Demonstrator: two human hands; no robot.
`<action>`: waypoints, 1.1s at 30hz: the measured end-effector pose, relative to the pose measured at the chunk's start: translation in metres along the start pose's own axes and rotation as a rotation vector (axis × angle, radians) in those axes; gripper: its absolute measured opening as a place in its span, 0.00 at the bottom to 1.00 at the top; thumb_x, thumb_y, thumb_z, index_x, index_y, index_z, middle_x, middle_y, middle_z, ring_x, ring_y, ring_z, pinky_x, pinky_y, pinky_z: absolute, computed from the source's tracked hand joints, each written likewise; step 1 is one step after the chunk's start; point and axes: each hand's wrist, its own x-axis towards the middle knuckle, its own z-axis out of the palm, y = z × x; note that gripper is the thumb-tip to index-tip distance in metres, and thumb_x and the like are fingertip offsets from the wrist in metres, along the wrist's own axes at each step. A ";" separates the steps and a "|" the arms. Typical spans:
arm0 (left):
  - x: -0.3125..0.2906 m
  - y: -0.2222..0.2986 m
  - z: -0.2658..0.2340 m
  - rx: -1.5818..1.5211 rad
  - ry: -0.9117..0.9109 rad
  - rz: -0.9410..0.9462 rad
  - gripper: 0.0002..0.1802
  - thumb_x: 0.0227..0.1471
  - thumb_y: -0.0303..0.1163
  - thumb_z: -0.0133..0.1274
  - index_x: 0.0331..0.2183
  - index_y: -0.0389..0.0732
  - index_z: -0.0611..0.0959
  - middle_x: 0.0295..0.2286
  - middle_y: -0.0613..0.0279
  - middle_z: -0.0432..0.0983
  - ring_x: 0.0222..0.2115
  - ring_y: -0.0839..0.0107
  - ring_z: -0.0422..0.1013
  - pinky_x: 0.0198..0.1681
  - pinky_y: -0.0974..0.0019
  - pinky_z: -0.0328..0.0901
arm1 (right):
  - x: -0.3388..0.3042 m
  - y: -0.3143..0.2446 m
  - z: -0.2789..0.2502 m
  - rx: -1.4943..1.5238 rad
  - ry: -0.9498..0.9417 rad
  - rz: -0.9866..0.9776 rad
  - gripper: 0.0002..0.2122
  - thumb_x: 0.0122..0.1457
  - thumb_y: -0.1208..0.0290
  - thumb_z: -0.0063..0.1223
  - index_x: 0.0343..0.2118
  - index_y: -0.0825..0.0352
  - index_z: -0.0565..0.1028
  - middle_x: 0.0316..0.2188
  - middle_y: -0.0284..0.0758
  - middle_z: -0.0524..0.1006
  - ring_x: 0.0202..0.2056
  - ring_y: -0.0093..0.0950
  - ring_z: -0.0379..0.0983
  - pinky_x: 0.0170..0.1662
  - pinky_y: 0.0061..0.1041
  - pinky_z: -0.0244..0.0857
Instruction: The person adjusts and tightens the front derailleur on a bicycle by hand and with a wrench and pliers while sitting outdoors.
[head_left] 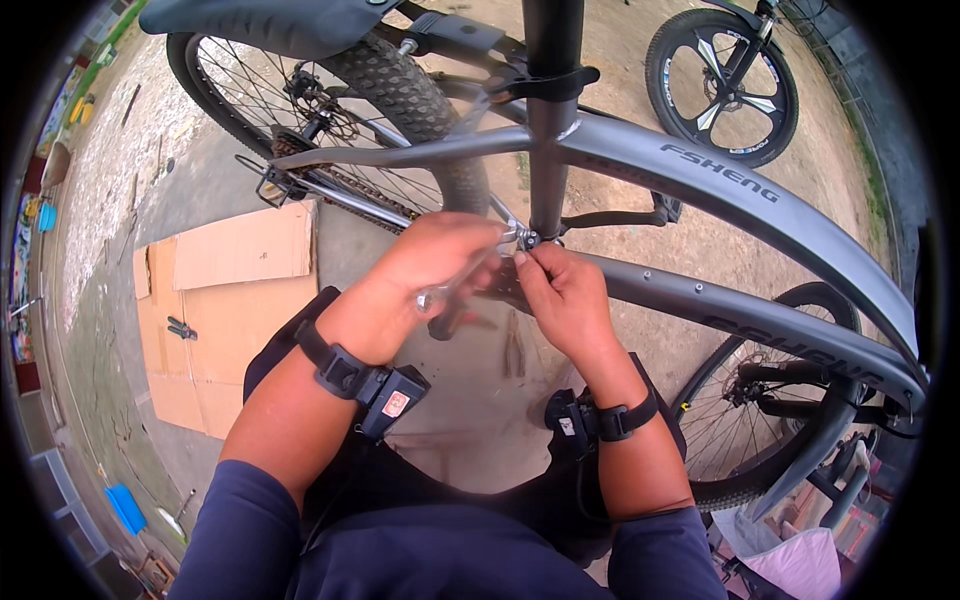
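Note:
My left hand [445,252] is closed around a silver metal wrench [432,299], partly smeared by motion. One end of the wrench sticks out below the hand; the other points toward a small metal fitting [528,240] low on the seat tube [548,195]. Thumb and fingers of my right hand [567,297] are pinched together right at that fitting, and whatever lies between them is hidden. Both hands work against the grey bicycle frame [650,155], just above its down tube [640,283].
The bicycle's rear wheel [400,85] is at upper left, its front wheel [730,400] at lower right. Pliers [181,328] lie on flattened cardboard [215,365] at left. More hand tools [514,350] lie on the ground below my hands. Another bike's wheel [722,90] stands beyond.

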 end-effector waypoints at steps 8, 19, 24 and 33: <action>0.007 0.005 -0.001 0.059 -0.037 0.001 0.10 0.58 0.36 0.55 0.32 0.38 0.81 0.22 0.67 0.72 0.17 0.80 0.67 0.14 0.77 0.57 | -0.001 -0.002 0.002 0.014 0.013 0.027 0.13 0.62 0.63 0.51 0.29 0.68 0.75 0.25 0.48 0.75 0.30 0.50 0.73 0.34 0.41 0.66; 0.010 -0.011 -0.007 0.037 -0.104 0.049 0.15 0.60 0.35 0.54 0.46 0.37 0.79 0.26 0.66 0.75 0.21 0.79 0.70 0.21 0.74 0.64 | -0.005 -0.006 0.007 0.055 0.028 0.079 0.11 0.62 0.64 0.51 0.31 0.68 0.77 0.25 0.46 0.77 0.28 0.46 0.75 0.33 0.37 0.68; 0.011 -0.022 -0.006 0.105 -0.104 0.111 0.16 0.61 0.34 0.54 0.48 0.38 0.78 0.31 0.64 0.79 0.27 0.78 0.74 0.26 0.75 0.67 | -0.005 -0.012 0.005 0.138 0.022 0.117 0.11 0.62 0.65 0.50 0.31 0.68 0.78 0.25 0.45 0.78 0.26 0.40 0.78 0.30 0.35 0.70; 0.025 -0.044 -0.003 0.680 0.049 0.476 0.14 0.59 0.34 0.53 0.42 0.34 0.79 0.32 0.54 0.80 0.31 0.62 0.78 0.34 0.63 0.70 | -0.005 -0.005 0.005 0.067 0.023 0.082 0.12 0.62 0.64 0.50 0.31 0.68 0.77 0.26 0.45 0.78 0.31 0.46 0.76 0.35 0.38 0.69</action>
